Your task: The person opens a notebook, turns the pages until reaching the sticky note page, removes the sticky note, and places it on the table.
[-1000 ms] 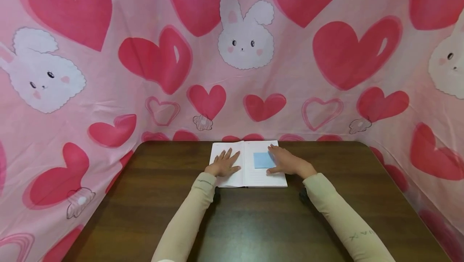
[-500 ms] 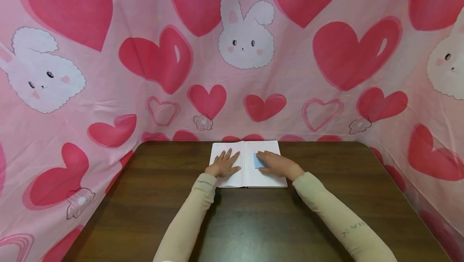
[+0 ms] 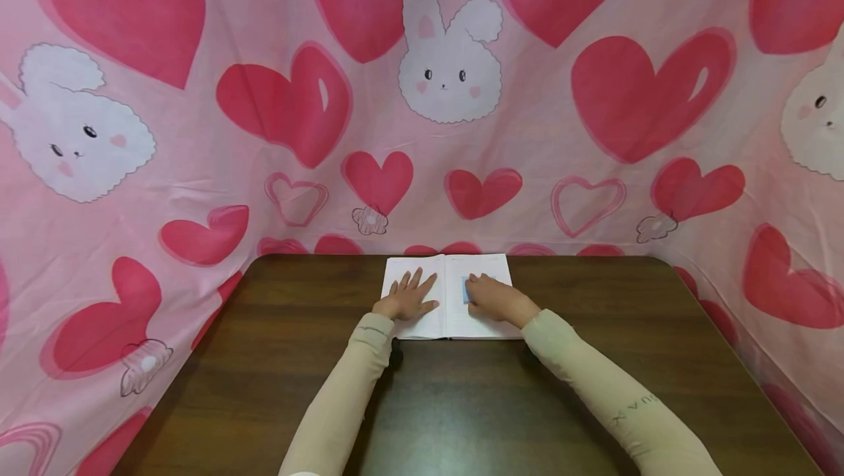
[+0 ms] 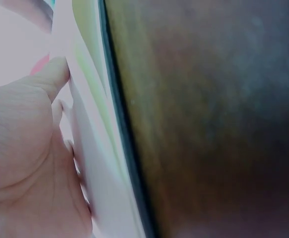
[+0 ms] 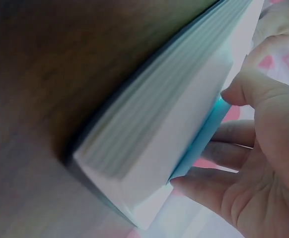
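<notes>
A notebook [image 3: 431, 326] lies open at the table's far edge, with a light blue sticky note [image 3: 465, 291] on its right page. My left hand [image 3: 405, 299] rests flat on the left page, fingers spread. Over the sticky note my right hand [image 3: 497, 300] is bent, covering most of it. In the right wrist view, the thumb and another fingertip of my right hand [image 5: 263, 144] touch the edge of the blue note [image 5: 196, 144], and other fingers curl beyond it. The left wrist view has my left palm [image 4: 25, 148] beside the notebook's pages [image 4: 97, 163].
The brown wooden table [image 3: 435, 410] stretches out in front of the notebook. A pink cloth [image 3: 428, 146] printed with hearts and rabbits hangs behind the table and at both sides. The notebook's dark cover [image 5: 105, 111] shows beneath its pages.
My right hand has moved left across the sticky note, and its fingers have bent. Less of the note shows now. My left hand has stayed in place on the left page.
</notes>
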Available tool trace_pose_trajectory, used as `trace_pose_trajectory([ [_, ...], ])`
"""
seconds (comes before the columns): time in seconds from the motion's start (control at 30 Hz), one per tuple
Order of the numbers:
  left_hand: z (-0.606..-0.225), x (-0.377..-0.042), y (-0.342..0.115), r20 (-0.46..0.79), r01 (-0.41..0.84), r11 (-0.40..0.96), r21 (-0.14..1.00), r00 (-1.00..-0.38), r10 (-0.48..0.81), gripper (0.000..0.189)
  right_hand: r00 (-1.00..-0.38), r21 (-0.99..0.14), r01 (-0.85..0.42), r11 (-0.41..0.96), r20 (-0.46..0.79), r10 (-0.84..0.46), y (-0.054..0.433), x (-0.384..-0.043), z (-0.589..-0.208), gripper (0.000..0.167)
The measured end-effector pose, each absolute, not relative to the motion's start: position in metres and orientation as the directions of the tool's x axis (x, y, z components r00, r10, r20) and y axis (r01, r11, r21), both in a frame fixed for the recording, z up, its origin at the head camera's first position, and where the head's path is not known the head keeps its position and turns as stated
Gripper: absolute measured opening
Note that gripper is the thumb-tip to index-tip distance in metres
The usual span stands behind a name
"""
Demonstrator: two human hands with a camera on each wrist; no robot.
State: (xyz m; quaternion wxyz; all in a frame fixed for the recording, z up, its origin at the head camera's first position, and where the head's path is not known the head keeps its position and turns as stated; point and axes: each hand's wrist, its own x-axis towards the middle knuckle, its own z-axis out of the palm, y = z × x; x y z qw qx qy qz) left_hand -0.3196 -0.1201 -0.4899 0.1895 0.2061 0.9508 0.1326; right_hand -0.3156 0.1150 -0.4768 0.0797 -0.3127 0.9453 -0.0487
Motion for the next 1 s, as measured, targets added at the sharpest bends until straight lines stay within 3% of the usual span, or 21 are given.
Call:
trace_pose_trajectory([
  [0.17,-0.4929,-0.3224,-0.1200,-0.308,0.341,0.880,0.330,-0.842,0.442,0.067,-0.794,-0.160,-0.581,0.798,-0.102,-0.599,0.1155,-0.3143,-0.4781,0.028],
  [0.43,-0.4939,-0.3230,-0.1217,-0.303,0.335,0.874,0.352,-0.843,0.445,0.068,-0.799,-0.206,-0.561,0.802,-0.119,-0.590,0.1179,-0.3116,-0.4752,0.040],
  [1.0,-0.4922,-0.3237,-0.1226,-0.317,0.329,0.874,0.357,-0.838,0.445,0.070,-0.804,-0.301,-0.494,0.816,-0.199,-0.560,0.1225,-0.3175,-0.4720,0.045],
])
